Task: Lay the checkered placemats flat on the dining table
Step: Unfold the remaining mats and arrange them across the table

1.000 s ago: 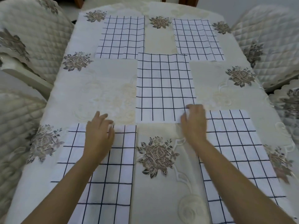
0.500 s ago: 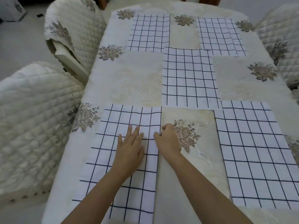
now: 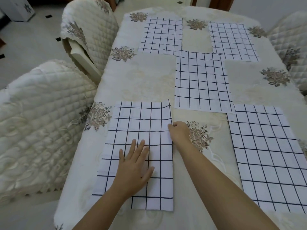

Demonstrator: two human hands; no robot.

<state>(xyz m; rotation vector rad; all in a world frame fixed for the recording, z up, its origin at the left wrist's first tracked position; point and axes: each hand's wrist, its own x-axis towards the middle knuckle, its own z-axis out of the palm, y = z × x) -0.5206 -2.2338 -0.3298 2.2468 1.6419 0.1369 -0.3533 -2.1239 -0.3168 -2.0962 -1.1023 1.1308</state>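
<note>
The left hand (image 3: 135,170), fingers spread, is pressing the near-left white black-gridded cloth placemat (image 3: 141,130) onto the cream embroidered desk (image 3: 146,80); the right hand (image 3: 178,132) is pinching its right edge (slightly rippled), so tugging risks skewing it

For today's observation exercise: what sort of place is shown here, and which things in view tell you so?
Most likely a home dining room: a long table under an embroidered floral tablecloth, quilted-covered chairs along its sides, and checkered placemats laid out across the table.

Open tabletop (image 3: 146,80) between flat placemats (image 3: 201,80) (nothing upright); quilted chairs (image 3: 41,113) crowding the left edge.
</note>
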